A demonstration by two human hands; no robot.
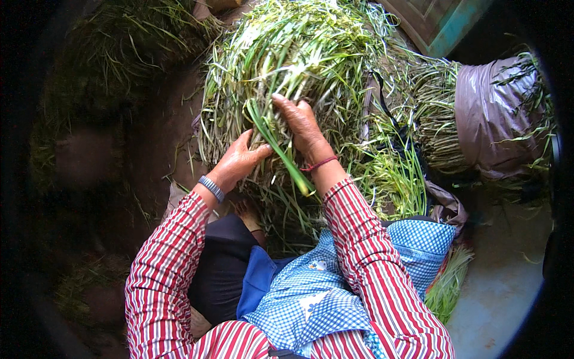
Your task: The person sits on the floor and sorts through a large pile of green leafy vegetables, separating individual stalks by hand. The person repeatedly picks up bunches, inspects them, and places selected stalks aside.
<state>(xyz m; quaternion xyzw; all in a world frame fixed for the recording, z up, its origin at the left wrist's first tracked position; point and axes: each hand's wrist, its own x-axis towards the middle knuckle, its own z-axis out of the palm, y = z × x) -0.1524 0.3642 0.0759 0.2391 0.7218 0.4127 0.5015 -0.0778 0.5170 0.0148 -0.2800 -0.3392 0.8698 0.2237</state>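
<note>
A large heap of long green-and-pale plant stalks [350, 80] lies before me, with leafy ends spilling over its top. My right hand [302, 125], a red string at its wrist, holds a small bunch of stalks [269, 121] at the heap's near side. Below and left of it, my left hand [240, 161] is spread with its thumb against the stalks; its other fingertips are partly hidden, so whether it grips any cannot be told. A few bright green leaves [282, 157] hang from the bunch between my two wrists.
At the right a thick bundle of stalks [437, 116] is wrapped in brownish plastic sheeting [497, 116]. Loose green stalks [394, 179] lie beside my knee, and finer ones [450, 280] lower right. Another dark heap [121, 58] stands upper left. A wooden panel with a turquoise edge [453, 31] is at the top right.
</note>
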